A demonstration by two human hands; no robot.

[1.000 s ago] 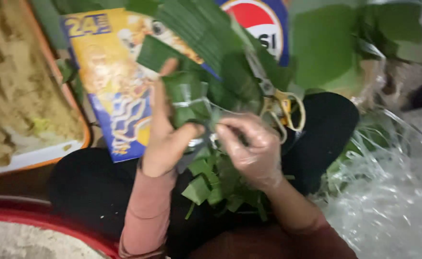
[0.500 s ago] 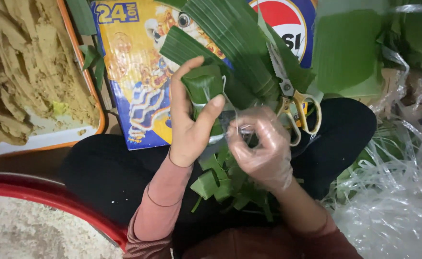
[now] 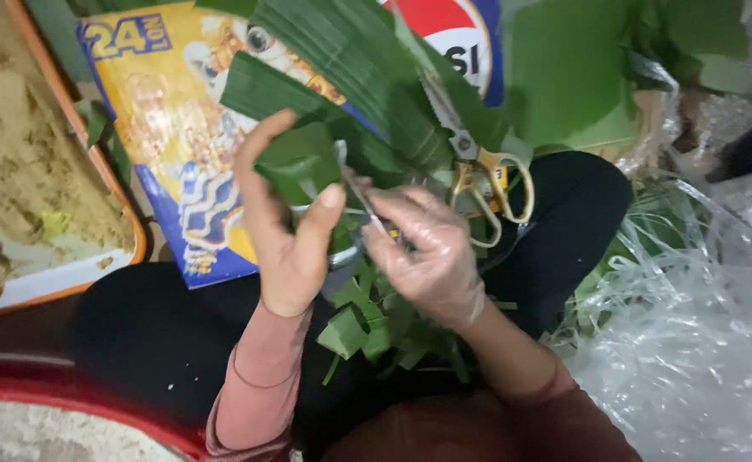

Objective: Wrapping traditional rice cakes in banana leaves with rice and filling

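At the far left sits an orange-rimmed tray (image 3: pixel 133 224) heaped with a pale, yellowish mash. Below it, in the near corner, curves the rim of a red basin (image 3: pixel 68 395) with something whitish inside. Next along lies a flattened cardboard carton (image 3: pixel 171 162), bright yellow and blue with cartoon printing, spread over the person's lap and partly hidden under greenery.

The left hand (image 3: pixel 284 229), bare, with a pink sleeve at the wrist, is cupped around a small leaf-wrapped parcel (image 3: pixel 301 162), thumb on one side and fingers curled over the other, holding it upright over the lap. A thin pale string (image 3: pixel 357 192) runs from the parcel across to the right hand (image 3: pixel 427 257), which wears a clear plastic glove and pinches that string between thumb and fingertips, just beside the parcel.

Under both hands, green leaf trimmings (image 3: pixel 376 329) lie scattered on the black trousers. Behind the hands a stack of long banana leaves (image 3: pixel 359 68) fans across the carton, and yellow-handled scissors (image 3: pixel 479 167) rest on them, blades pointing away from the person. To the right, broader green leaves (image 3: pixel 573 68) pile up, and the near right is filled by crumpled clear plastic sheeting (image 3: pixel 692 342) with a tangle of pale strips.
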